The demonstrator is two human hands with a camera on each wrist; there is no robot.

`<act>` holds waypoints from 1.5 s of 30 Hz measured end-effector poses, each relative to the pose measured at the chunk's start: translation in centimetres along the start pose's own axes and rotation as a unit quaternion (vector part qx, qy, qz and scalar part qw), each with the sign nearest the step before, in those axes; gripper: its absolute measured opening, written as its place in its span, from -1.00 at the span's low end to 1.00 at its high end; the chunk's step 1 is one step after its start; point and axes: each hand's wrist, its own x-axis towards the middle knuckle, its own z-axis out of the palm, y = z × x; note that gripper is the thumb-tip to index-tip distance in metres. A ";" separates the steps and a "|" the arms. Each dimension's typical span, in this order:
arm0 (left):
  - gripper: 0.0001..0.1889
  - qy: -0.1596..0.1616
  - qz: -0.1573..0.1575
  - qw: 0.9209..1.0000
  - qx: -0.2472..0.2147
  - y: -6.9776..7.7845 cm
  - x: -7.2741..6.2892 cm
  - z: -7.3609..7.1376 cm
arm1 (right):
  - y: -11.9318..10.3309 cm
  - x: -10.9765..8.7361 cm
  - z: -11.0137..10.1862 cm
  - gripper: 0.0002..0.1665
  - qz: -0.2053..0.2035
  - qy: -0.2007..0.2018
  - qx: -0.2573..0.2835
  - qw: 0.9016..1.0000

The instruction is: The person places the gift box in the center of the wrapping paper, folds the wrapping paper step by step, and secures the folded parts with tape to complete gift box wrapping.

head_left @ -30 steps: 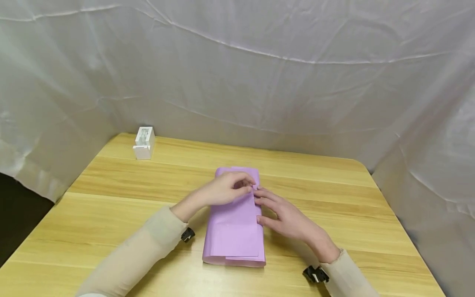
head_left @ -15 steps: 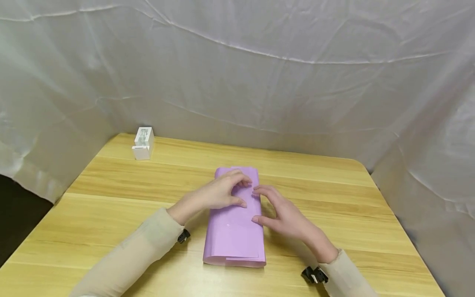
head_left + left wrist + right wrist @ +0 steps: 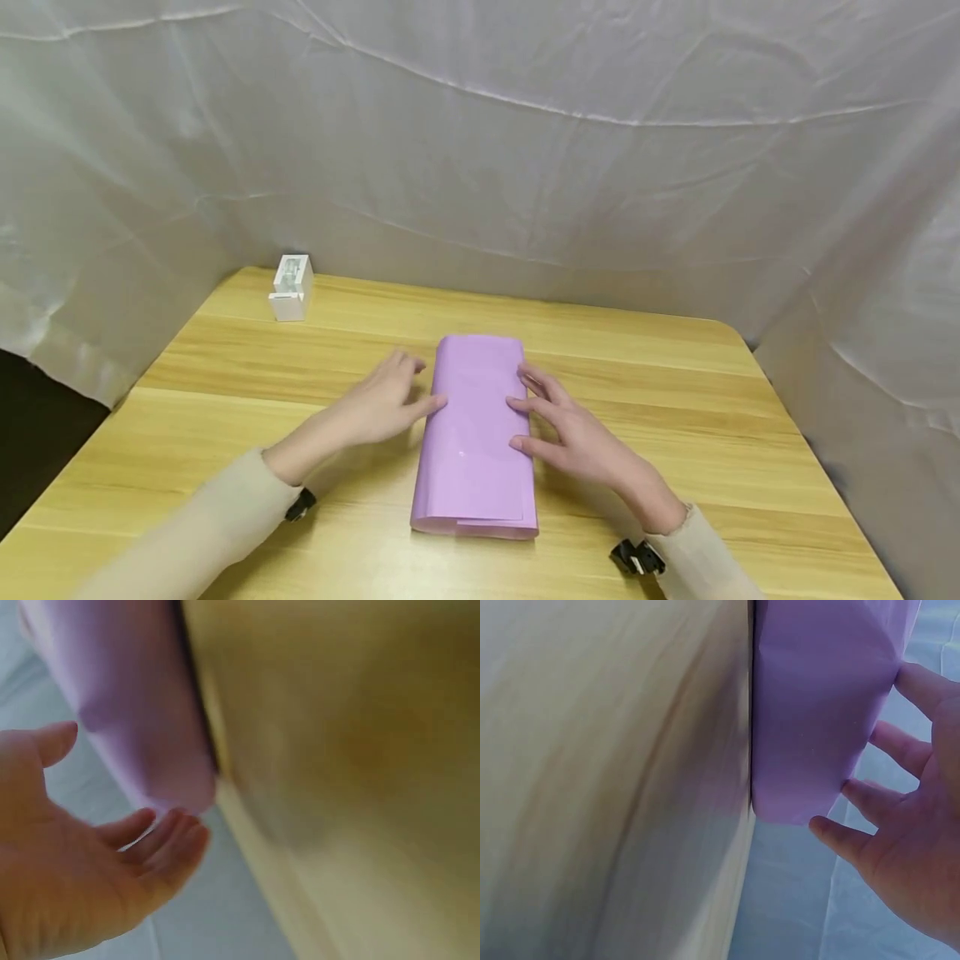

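A purple paper bundle [image 3: 480, 433], its sheet wrapped over into a flat, long shape, lies on the wooden table. Its near end shows overlapping layers; whatever is inside is hidden. My left hand [image 3: 378, 404] is at the bundle's left side, thumb tip right at the edge and the other fingers off to the left. In the left wrist view that hand [image 3: 90, 862] is spread loosely beside the blurred purple side. My right hand [image 3: 577, 437] rests spread fingertips along the bundle's right edge. The right wrist view shows these fingers [image 3: 874, 801] against the smooth purple side.
A small white box [image 3: 290, 300] with a clear, shiny content stands at the back left corner of the wooden table [image 3: 660, 367]. Grey cloth [image 3: 480, 183] hangs behind and along both sides. A black wrist device [image 3: 637, 557] sits under the right sleeve.
My left hand has moved left, from the top of the bundle to its left side, uncovering the upper surface. My right hand has stayed at the right edge, its fingers shifting slightly.
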 end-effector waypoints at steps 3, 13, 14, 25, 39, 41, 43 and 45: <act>-0.15 -0.066 -0.016 0.998 -0.016 -0.4 -1.0 0.3 | 0.0 -0.1 0.0 -0.37 0.001 0.002 0.012 1.000; -0.19 -0.100 -0.007 0.987 -0.125 0.7 -1.1 1.2 | 0.1 -0.1 0.6 -0.28 0.002 0.005 0.037 0.999; -0.19 -0.097 -0.009 0.987 -0.129 0.8 -1.1 1.3 | 0.1 -0.1 0.7 -0.26 0.000 0.007 0.040 0.999; -0.11 -0.067 -0.008 0.983 -0.168 2.1 -0.7 2.2 | -0.2 -0.1 0.6 0.00 -0.025 0.006 0.055 0.998; -0.10 -0.075 0.042 0.993 -0.083 1.2 -0.7 2.3 | 0.0 -0.3 0.4 -0.39 -0.002 -0.017 0.004 1.000; -0.11 -0.083 0.047 0.993 -0.064 1.1 -0.7 2.3 | 0.0 -0.3 0.4 -0.44 -0.004 -0.016 0.007 1.000; -0.11 -0.088 0.047 0.994 -0.042 1.0 -0.8 2.2 | 0.0 -0.3 0.5 -0.48 -0.005 -0.016 0.011 1.000; -0.12 -0.088 0.055 0.995 -0.005 0.9 -0.8 2.1 | 0.0 -0.2 0.5 -0.50 -0.005 -0.017 0.013 1.000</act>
